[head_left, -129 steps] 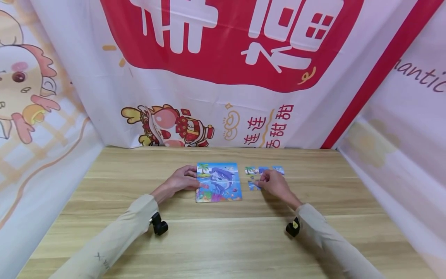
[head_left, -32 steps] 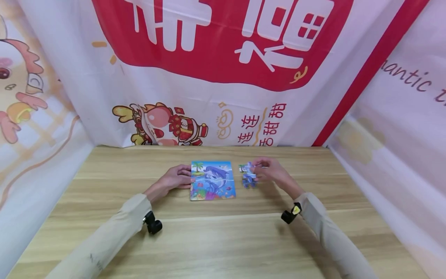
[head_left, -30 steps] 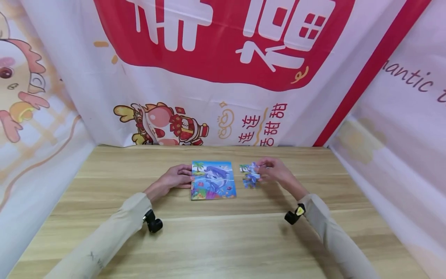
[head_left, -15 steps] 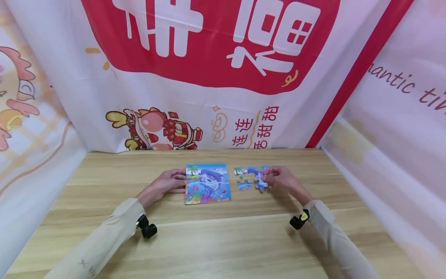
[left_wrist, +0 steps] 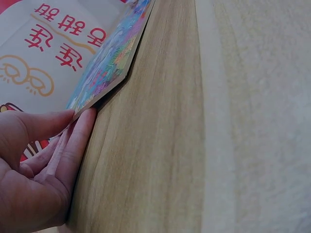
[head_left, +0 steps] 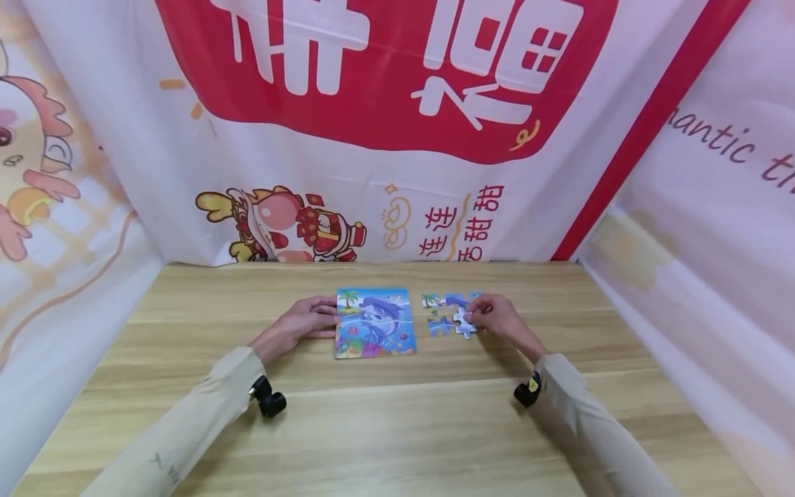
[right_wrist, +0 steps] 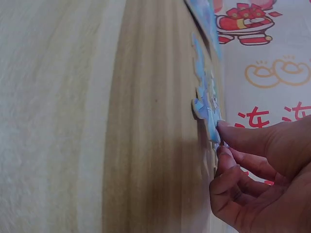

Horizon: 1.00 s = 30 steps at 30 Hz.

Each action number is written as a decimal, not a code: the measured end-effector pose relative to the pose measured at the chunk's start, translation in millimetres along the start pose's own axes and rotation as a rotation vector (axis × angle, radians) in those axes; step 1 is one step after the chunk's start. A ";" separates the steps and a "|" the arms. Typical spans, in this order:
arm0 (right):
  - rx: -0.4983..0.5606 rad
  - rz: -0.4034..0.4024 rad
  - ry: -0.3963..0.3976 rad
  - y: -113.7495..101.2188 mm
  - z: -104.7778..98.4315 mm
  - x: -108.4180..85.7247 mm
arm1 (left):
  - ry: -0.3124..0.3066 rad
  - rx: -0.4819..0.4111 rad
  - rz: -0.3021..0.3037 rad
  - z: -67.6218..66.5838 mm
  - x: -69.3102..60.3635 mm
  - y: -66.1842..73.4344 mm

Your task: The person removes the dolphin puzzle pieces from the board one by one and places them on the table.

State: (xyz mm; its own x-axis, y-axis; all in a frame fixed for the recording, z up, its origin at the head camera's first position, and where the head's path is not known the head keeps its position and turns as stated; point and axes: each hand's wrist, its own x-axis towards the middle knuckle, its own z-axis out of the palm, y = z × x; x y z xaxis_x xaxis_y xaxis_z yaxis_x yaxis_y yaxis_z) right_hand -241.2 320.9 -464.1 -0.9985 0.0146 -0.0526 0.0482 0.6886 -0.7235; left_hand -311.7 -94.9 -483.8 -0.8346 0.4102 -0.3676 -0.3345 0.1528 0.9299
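My left hand pinches the left edge of a dolphin picture board, thumb on top and fingers beneath. In the left wrist view the board slants, its near edge slightly off the table. Right of the board, my right hand pinches a blue-and-white jigsaw piece between thumb and index finger. In the right wrist view that piece is tilted above the table. A lower-left piece lies beside it, and a joined top row with a palm tree lies behind, partly covered by my fingers.
The wooden table ends at a white and red printed cloth behind. Printed cloths also stand at the left and right. A black camera is on the left wrist and another on the right.
My right hand was at the lower-left piece, then rose over the top row. Now it is lower and further right with a pinched piece. My left hand stays at the board's edge.
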 end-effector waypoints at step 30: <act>-0.025 -0.148 -0.056 -69.2 39.4 1.5 | 0.019 0.006 -0.034 0.3 -1.0 4.0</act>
State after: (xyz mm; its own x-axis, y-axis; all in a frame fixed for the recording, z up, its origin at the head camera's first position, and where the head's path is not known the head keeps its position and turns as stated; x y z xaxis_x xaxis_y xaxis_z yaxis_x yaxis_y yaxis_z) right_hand -245.1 244.7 -441.3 -0.9916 -0.1289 0.0147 -0.1012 0.6982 -0.7087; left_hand -312.1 -94.4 -479.7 -0.8310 0.3873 -0.3992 -0.3603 0.1719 0.9169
